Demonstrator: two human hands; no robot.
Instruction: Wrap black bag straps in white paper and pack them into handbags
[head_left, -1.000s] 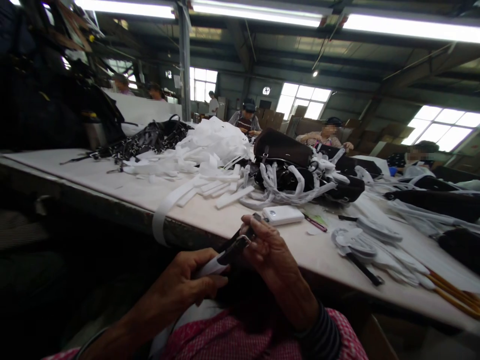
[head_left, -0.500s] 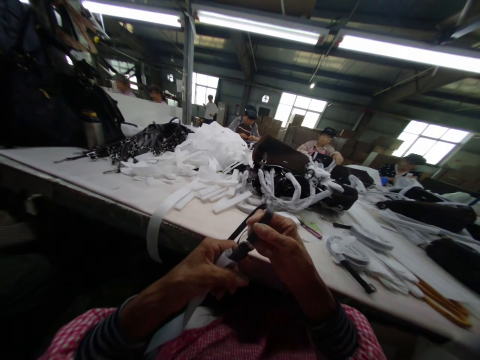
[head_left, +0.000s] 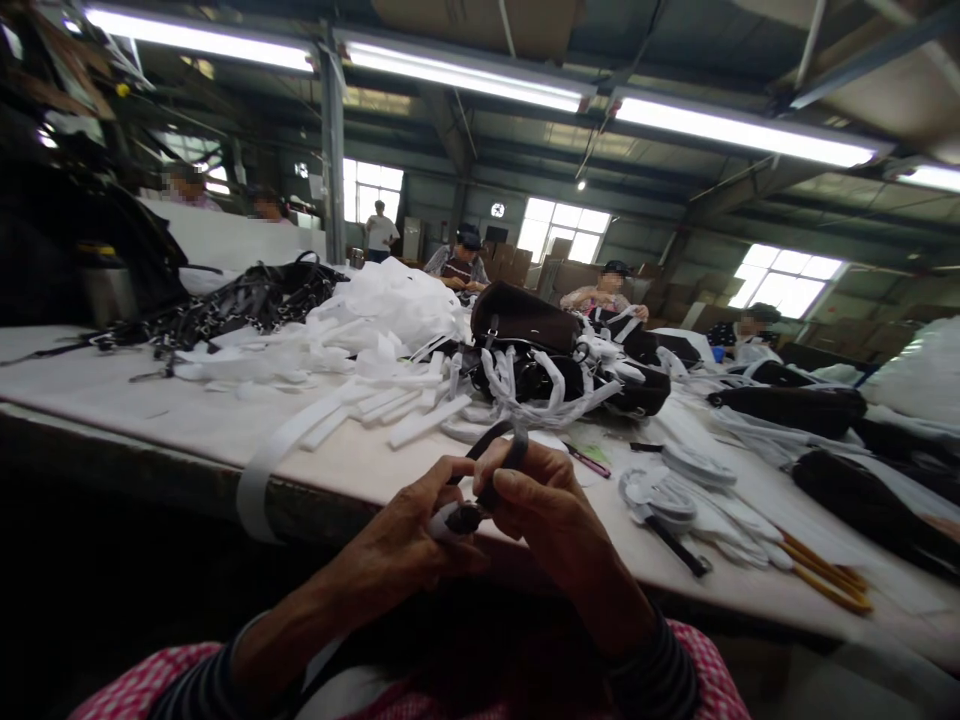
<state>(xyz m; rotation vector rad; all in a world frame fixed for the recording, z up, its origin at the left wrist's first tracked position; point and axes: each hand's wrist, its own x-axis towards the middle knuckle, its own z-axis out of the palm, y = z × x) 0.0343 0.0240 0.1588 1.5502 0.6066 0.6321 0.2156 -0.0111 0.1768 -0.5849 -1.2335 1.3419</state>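
Observation:
Both hands are closed on one black strap [head_left: 517, 450] held just over the table's front edge. Around its lower part, where white wrapping [head_left: 441, 522] and a dark metal fitting show, my left hand [head_left: 409, 525] is closed. My right hand [head_left: 551, 500] pinches the strap between thumb and fingers, and a loop of it stands up above the fingertips. My fingers hide part of the strap. Beyond the hands lie loose white strips [head_left: 429, 421]. A pinkish slim tool [head_left: 589, 461] rests to the right of my right hand.
A dark brown bag [head_left: 525, 315] sits on black items with white-wrapped straps. White sheets [head_left: 397, 300] and black straps with metal fittings [head_left: 255, 300] are heaped leftward. Orange handles [head_left: 832, 585] lie right, near wrapped coils [head_left: 660, 495]. Several people work across the table [head_left: 330, 475].
The view has swung right, so the scene sits further left. My hands are closer together, and the strap now bends into a loop above my right fingers.

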